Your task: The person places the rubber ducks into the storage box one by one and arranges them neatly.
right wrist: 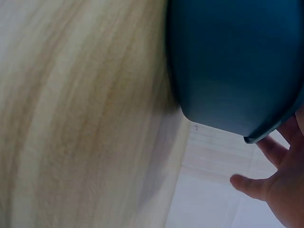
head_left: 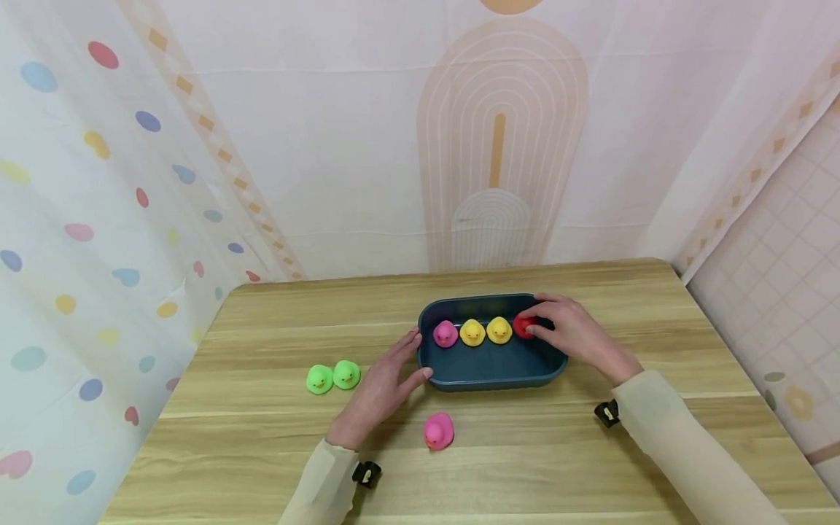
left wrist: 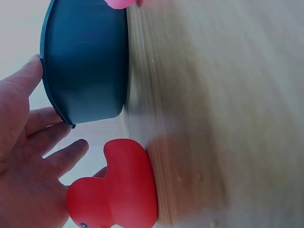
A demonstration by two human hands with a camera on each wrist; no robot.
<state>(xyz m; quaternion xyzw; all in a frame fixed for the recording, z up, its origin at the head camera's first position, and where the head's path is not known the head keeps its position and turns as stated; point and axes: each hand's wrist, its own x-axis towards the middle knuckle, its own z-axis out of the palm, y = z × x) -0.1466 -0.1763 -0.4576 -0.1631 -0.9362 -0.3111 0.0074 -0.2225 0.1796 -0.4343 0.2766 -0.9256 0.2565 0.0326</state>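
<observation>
A dark blue rectangular tub [head_left: 488, 383] stands on the table. Inside, a pink rubber duck [head_left: 445, 335], two yellow rubber ducks [head_left: 472, 333] and a red rubber duck [head_left: 523, 326] sit in a row. My right hand [head_left: 569, 332] reaches over the tub's right end and pinches the red duck between thumb and fingers. My left hand [head_left: 377, 397] lies along the tub's left end, fingers extended, thumb at the rim [left wrist: 42, 66]. In the left wrist view another red rubber duck [left wrist: 126, 185] stands close by the left palm; from the head, it is hidden.
Two green rubber ducks [head_left: 333, 377] sit side by side on the wooden table [head_left: 262, 437], left of the left hand. A pink rubber duck [head_left: 438, 432] lies in front of the tub. A patterned curtain [head_left: 367, 146] hangs behind the table.
</observation>
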